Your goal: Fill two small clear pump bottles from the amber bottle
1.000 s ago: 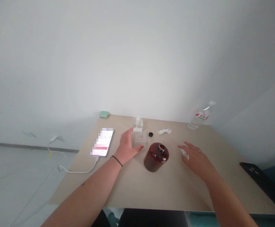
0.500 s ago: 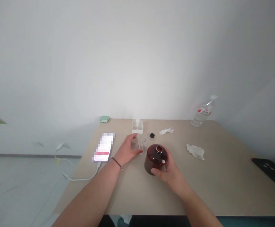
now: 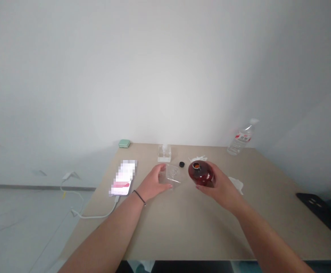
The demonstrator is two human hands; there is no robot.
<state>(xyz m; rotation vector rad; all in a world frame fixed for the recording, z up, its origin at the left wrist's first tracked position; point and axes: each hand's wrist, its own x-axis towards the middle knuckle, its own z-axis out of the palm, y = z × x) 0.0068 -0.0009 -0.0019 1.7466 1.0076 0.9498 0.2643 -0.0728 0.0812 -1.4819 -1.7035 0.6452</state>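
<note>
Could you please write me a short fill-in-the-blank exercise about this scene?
Of the left hand and right hand, the dark red bottle is in the ____.
The clear container is in the ____ hand.
The small round cap is coloured ____.
The cable plugged into the phone is coloured ____.
Missing words: right, left, black, white.

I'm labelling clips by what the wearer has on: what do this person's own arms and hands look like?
The left hand and right hand are ungloved, and no sleeves show. A thin dark bracelet with a small shiny charm circles the left wrist; nothing shows on the right.
</note>
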